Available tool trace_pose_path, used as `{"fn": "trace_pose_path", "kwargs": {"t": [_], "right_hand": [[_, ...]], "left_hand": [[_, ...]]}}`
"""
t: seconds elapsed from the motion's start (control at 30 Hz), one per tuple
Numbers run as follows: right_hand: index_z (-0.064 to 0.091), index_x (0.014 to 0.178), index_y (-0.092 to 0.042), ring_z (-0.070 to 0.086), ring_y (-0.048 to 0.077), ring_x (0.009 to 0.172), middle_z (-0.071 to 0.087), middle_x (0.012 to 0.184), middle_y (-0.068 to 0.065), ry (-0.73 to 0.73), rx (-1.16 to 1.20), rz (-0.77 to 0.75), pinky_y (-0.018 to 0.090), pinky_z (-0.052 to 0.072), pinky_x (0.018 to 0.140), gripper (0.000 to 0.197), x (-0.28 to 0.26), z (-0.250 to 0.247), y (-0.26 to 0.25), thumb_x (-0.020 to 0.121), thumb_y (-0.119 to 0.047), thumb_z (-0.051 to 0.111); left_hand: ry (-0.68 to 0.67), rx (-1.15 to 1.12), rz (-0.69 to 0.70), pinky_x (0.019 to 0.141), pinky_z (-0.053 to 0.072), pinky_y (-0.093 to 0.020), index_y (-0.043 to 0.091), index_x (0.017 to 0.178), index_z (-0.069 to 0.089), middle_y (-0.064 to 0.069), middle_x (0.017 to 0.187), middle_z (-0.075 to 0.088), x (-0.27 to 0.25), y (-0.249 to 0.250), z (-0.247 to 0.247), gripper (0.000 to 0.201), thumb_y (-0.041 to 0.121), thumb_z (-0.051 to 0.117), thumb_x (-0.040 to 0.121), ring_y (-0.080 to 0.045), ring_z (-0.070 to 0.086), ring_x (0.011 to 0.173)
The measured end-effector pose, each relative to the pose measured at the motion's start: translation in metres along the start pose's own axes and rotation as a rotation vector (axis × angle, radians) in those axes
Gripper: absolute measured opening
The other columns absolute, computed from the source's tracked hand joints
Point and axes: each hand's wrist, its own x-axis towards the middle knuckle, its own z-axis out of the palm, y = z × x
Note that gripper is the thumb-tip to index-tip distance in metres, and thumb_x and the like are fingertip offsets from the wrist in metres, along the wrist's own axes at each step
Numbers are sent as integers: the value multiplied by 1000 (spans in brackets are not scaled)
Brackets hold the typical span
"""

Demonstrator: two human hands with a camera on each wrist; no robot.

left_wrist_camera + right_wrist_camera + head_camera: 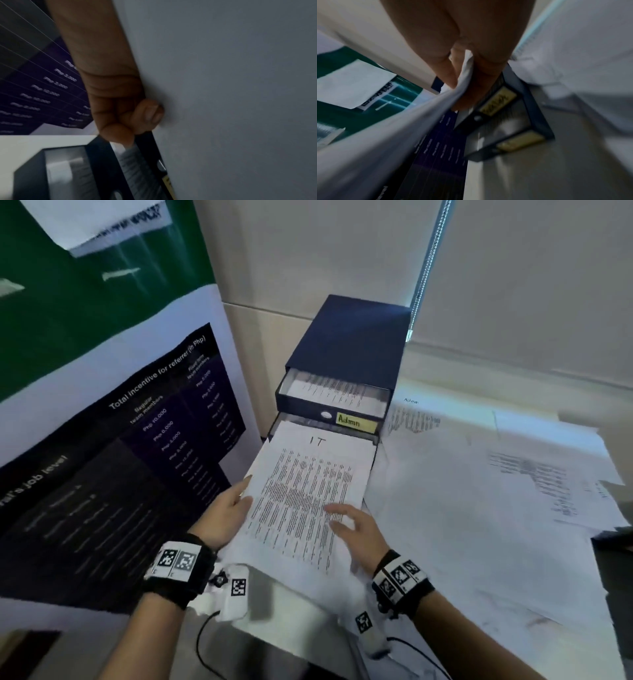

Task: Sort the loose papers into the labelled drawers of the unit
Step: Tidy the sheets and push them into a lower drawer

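Observation:
A dark blue drawer unit [349, 350] stands at the back of the desk. Its top drawer, with a yellow "Admin" label [356, 423], is slightly open and has printed sheets inside. The drawer below [376, 441] is pulled out. Over it lies a stack of printed papers marked "IT" [308, 484], with its far end at the unit. My left hand [233, 505] grips the stack's left edge, thumb on top. My right hand [356, 525] pinches its near right part, and in the right wrist view the paper edge [465, 75] passes between the fingers [481, 81].
Loose printed sheets [513, 474] cover the desk to the right of the unit, one headed "Admin" [411, 419]. A large dark poster [137, 446] leans close along the left side. A blind chain [426, 268] hangs behind the unit.

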Motion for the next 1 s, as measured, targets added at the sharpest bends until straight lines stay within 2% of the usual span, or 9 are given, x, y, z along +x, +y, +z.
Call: {"fn": "trace_pose_path", "kwargs": {"t": [0.17, 0.33, 0.43, 0.53, 0.6, 0.7, 0.8, 0.9, 1.0], "right_hand": [[74, 107, -24, 49, 9, 130, 56, 137, -3, -162, 175, 206, 37, 33, 115, 22, -23, 44, 19, 90, -12, 68], [70, 114, -14, 59, -7, 62, 55, 138, 9, -196, 235, 356, 7, 44, 52, 23, -35, 68, 28, 92, -7, 66], [72, 111, -17, 40, 0, 35, 73, 79, -6, -257, 282, 420, 12, 31, 37, 23, -38, 67, 32, 92, -7, 65], [71, 111, -20, 39, 2, 32, 55, 45, -17, -330, 294, 458, 14, 29, 37, 24, -42, 64, 32, 93, -6, 63], [69, 116, -15, 43, 1, 35, 60, 54, -19, -280, 328, 459, 13, 31, 38, 26, -41, 62, 33, 94, -5, 61], [69, 119, -17, 66, -3, 76, 67, 113, -3, -143, 358, 422, 8, 43, 59, 29, -33, 59, 40, 93, -5, 63], [71, 115, -25, 62, -1, 106, 52, 139, -3, -26, 298, 405, 8, 44, 70, 29, -23, 52, 44, 92, -9, 65], [67, 122, -19, 54, -7, 41, 55, 129, 3, 59, 219, 450, 7, 37, 41, 30, -2, 39, 38, 95, -8, 59], [62, 124, -5, 58, 5, 40, 67, 102, 17, 89, 349, 525, 17, 44, 38, 29, 15, 30, 37, 94, -5, 60]], "left_hand": [[-2, -120, -118, 59, 54, -14, 33, 103, 54, 14, 75, 76, -22, -15, -27, 46, -9, 37, 101, 0, 71, 68], [-6, -49, -264, 106, 47, -47, 9, 145, 47, -13, 124, 67, -19, -40, -48, 43, 1, 43, 103, -29, 65, 115], [-42, -6, -301, 100, 51, -36, 10, 133, 58, -15, 123, 67, -15, -41, -49, 39, -2, 41, 101, -26, 66, 111], [-89, 36, -303, 76, 53, -12, 10, 124, 64, -6, 115, 68, -14, -34, -50, 40, -6, 38, 97, -14, 66, 102], [-86, 44, -307, 79, 52, -12, 9, 125, 64, -6, 118, 67, -15, -30, -50, 40, -5, 39, 97, -14, 65, 104], [-50, 35, -299, 97, 49, -28, 10, 135, 59, -10, 124, 67, -12, -39, -49, 37, 7, 53, 98, -22, 64, 112], [-54, -32, -310, 100, 51, -36, 21, 137, 56, -4, 115, 73, -6, -55, -47, 78, 52, 84, 70, -18, 69, 107], [-77, 68, -372, 59, 56, -26, 28, 133, 54, -2, 105, 72, 0, -64, -37, 54, 33, 78, 84, -12, 66, 84], [52, 156, -369, 43, 45, -20, 17, 135, 58, -22, 128, 60, 22, -85, -23, 46, 10, 69, 91, -10, 51, 59]]}}
